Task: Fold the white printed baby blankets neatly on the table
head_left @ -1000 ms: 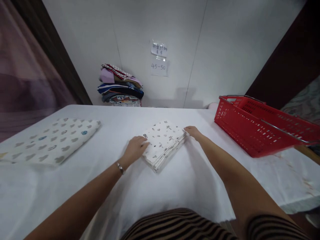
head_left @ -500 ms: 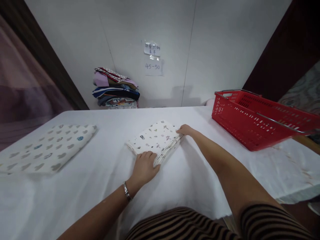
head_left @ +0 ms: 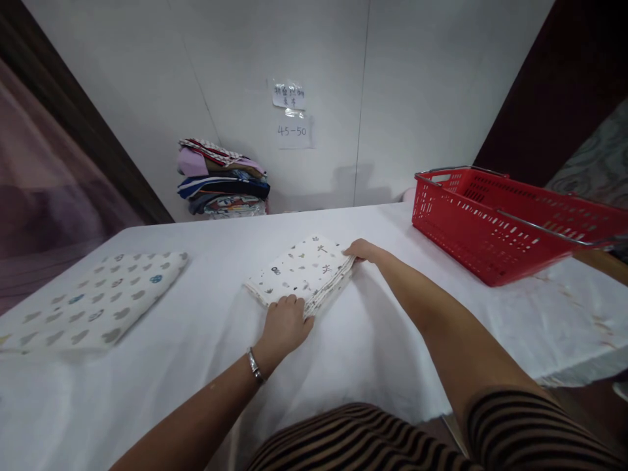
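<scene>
- Far left of the folded cloth [head_left: 294, 268], a sheer pinkish curtain [head_left: 63, 176] hangs beside the white bench [head_left: 216, 261].
- Left of the folded cloth and well apart from it, a grey-print cloth [head_left: 105, 297] lies flat on the bench, white with rounded grey shapes and a few blue ones. No hand touches it.
- Beyond the folded cloth, to its left, a stack [head_left: 223, 180] of mixed fabrics rises by the wall [head_left: 417, 85].
- At the near corner of the folded cloth is the left hand [head_left: 286, 325], a bracelet [head_left: 255, 366] on its wrist. Its fingers lie over the top and its thumb sits by the layered edge, gripping that corner. The cloth extends forward from this hand.
- Straight behind the folded cloth, two handwritten sheets [head_left: 294, 131] are fixed to the wall; the lower reads "45-50".
- The folded cloth itself, white with small dark prints, lies at an angle on the bench. Its layered edge runs between the hands, from near corner to right corner; which side is longer is hard to tell.
- At the right corner of the folded cloth, the right hand [head_left: 362, 250] grasps the layers. The cloth lies to its left. Both hands touch it, so neither is nearer.
- Well right of the folded cloth stands a red basket [head_left: 466, 239] with metal handles, untouched.
</scene>
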A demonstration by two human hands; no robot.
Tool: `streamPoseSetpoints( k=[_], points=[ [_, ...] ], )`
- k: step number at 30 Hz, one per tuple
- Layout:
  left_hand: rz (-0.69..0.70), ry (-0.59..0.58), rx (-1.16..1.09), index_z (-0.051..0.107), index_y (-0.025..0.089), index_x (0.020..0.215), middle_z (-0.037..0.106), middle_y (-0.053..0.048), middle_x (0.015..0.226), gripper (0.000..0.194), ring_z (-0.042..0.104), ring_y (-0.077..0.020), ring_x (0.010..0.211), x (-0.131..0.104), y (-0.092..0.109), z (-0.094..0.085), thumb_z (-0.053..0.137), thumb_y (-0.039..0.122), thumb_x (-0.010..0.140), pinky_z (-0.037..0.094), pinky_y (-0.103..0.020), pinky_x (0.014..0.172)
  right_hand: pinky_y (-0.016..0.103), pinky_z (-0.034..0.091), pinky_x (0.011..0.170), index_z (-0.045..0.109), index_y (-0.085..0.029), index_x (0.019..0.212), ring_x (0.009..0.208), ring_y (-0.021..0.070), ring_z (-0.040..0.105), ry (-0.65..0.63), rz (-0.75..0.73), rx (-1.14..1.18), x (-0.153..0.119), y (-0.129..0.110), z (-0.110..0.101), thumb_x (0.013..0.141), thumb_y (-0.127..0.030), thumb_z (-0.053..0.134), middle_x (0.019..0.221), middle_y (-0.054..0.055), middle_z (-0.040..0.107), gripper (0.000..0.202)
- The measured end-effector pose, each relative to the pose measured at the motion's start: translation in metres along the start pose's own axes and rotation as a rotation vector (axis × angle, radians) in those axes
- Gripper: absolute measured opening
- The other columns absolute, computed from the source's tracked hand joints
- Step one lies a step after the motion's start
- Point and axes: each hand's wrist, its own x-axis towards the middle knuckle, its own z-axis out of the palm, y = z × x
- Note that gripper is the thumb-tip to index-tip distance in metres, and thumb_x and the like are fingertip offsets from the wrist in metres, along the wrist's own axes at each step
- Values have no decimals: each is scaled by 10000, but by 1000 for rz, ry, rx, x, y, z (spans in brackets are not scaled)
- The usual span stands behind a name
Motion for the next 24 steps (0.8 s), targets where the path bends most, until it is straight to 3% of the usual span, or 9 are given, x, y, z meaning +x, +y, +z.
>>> streamPoseSetpoints(
  k=[3,6,10,14,24],
  points=[
    [-10,40,-10,582,151,955,570,-109,991,305,523,-271,952,3,2,3,465,413,850,392,-401,786,217,390,419,601,-110,701,432,127,510,-43,20,67,2,-1,-1,743,-288,691,438,-4,502,204],
    [-12,73,-13,564,158,992,555,-107,1011,281,512,-264,968,8,6,6,467,386,860,389,-388,783,228,468,451,597,-104,804,488,149,581,-66,27,161,2,-3,-1,751,-251,691,521,14,572,183],
    [-14,50,-20,562,157,1005,558,-109,1009,281,512,-263,974,14,10,8,443,377,878,391,-384,787,238,542,525,575,-97,916,555,148,625,-94,45,273,-1,-5,-1,797,-239,664,606,20,611,206],
    [-5,12,-25,560,154,1018,581,-110,1003,272,529,-260,962,14,11,5,440,354,877,404,-374,786,247,550,516,576,-91,884,505,139,605,-114,78,294,0,-4,0,800,-258,673,571,8,594,212],
    [9,-112,13,514,127,1124,636,-126,906,368,605,-248,816,11,17,-11,393,73,780,431,-351,686,213,513,511,611,-114,864,479,113,569,-86,62,172,-4,-7,0,814,-312,642,530,-16,578,206]
  ],
)
